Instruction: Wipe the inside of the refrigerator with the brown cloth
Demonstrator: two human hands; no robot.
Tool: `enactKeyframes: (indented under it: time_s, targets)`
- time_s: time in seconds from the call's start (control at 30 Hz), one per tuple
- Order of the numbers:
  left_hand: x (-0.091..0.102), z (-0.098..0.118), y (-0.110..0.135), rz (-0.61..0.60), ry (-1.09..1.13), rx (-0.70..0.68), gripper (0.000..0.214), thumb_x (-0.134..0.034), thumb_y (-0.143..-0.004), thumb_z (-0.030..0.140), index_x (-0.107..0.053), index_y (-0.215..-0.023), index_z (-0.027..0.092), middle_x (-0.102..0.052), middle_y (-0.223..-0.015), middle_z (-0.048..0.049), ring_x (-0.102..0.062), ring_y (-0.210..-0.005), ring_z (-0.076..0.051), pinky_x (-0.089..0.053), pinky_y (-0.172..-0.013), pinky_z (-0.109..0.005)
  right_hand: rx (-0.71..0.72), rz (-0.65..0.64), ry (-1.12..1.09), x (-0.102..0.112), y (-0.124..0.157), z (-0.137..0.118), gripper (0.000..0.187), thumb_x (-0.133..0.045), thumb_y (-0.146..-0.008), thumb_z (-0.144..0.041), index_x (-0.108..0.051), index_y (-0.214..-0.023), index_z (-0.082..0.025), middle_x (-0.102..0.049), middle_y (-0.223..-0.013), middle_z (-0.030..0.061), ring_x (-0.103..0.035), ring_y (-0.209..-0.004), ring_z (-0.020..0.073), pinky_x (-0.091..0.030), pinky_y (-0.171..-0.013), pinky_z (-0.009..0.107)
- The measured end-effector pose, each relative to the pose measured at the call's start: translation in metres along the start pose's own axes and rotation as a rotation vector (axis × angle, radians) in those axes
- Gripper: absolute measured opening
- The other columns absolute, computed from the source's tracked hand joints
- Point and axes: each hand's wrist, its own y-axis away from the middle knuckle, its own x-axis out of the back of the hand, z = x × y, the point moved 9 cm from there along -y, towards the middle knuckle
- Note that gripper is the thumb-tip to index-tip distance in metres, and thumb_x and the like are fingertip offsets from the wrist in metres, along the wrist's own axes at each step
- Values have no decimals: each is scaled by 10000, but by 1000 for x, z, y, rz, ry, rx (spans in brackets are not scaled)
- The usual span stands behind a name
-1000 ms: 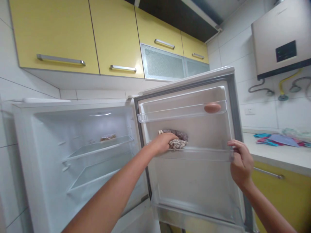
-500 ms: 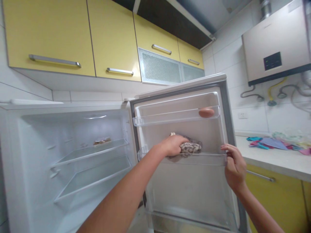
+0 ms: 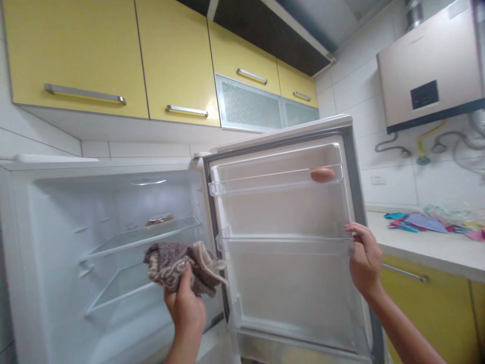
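A bunched brown and cream patterned cloth (image 3: 170,263) is gripped in my left hand (image 3: 187,308), thumb on top. That hand is in front of the open fridge compartment (image 3: 56,263), left of the door. My right hand (image 3: 366,260) is closed around the outer end of the middle door shelf (image 3: 288,246), at the edge of the fridge door (image 3: 280,215). In the upper door shelf (image 3: 261,183) lies a brown egg (image 3: 322,175), near its right end.
Inside the fridge, a small brown item (image 3: 159,220) sits on the upper glass shelf (image 3: 140,236). Yellow cabinets (image 3: 76,50) hang overhead. Colourful cloths (image 3: 424,223) lie on the counter (image 3: 435,253) at right, below a wall-mounted water heater (image 3: 432,65).
My left hand has drawn the cloth out of the middle door shelf and moved left, in front of the fridge interior. My right hand has stayed at the door edge.
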Motion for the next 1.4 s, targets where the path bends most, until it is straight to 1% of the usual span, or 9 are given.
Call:
enactKeyframes:
  time_s: [0.07,0.17,0.37,0.6,0.7,0.83,1.03,1.23,1.4]
  targets:
    - [-8,-41,36,-5,169,383,230,-704,-770,319,-680,-997,294,-749,-1001,45,-697,-935,-140,-580,-841,-295,1,-2,-1,1,0,0,265,-402,-801,-206,-626,-943,-202,-644,-1063,87,-597,-1037,244,-457,-853,403]
    - [-59,-65,87,-162,307,741,173,-653,-835,344,-690,-997,298,-749,-1038,34,-704,-875,-125,-589,-751,-269,13,-16,4,1,2,-2,267,-403,-811,-208,-626,-957,-203,-643,-1075,88,-593,-1056,250,-456,-866,409]
    - [-142,-76,158,-275,437,885,242,-579,-880,413,-612,-1103,326,-714,-1070,18,-695,-857,-130,-581,-755,-282,-11,-5,16,0,4,-8,263,-393,-836,-216,-626,-957,-201,-642,-1079,89,-595,-1054,248,-458,-870,407]
    - [-196,-79,303,-655,473,1129,391,-681,-746,616,-644,-953,287,-733,-1021,-56,-715,-952,-223,-587,-861,-361,16,-65,21,1,2,1,246,-405,-856,-244,-621,-969,-219,-640,-1089,82,-594,-1073,250,-451,-906,426]
    - [-198,-78,323,-694,420,1156,377,-750,-695,575,-661,-907,276,-748,-1019,-78,-716,-999,-249,-595,-839,-372,79,-148,26,0,-1,3,242,-425,-862,-247,-626,-996,-227,-643,-1104,81,-599,-1087,252,-451,-935,439]
    - [-177,-74,297,-629,345,1116,421,-757,-709,517,-675,-1013,238,-763,-1052,-100,-729,-992,-268,-608,-790,-384,100,-166,53,1,-3,-1,233,-431,-880,-250,-629,-1001,-233,-650,-1101,74,-606,-1089,249,-459,-953,442]
    - [-109,-58,217,-347,274,1060,450,-720,-774,469,-679,-1136,205,-767,-1097,-106,-734,-981,-243,-612,-805,-350,78,-177,85,2,-6,-6,226,-429,-898,-252,-640,-979,-241,-665,-1089,65,-623,-1069,238,-484,-895,398]
    - [-48,-28,102,-35,265,624,284,-729,-791,353,-706,-1063,272,-747,-1117,-4,-712,-897,-129,-587,-673,-217,87,-212,219,3,-28,-18,253,-456,-865,-239,-649,-1027,-255,-670,-1026,45,-643,-819,190,-528,-763,363]
    - [-55,15,25,-42,318,348,247,-692,-830,315,-696,-1074,279,-737,-1105,22,-681,-986,-100,-568,-753,-189,137,-136,187,-4,-63,-59,424,-477,-901,-288,-572,-1313,-258,-622,-1211,96,-653,-731,153,-580,-762,377]
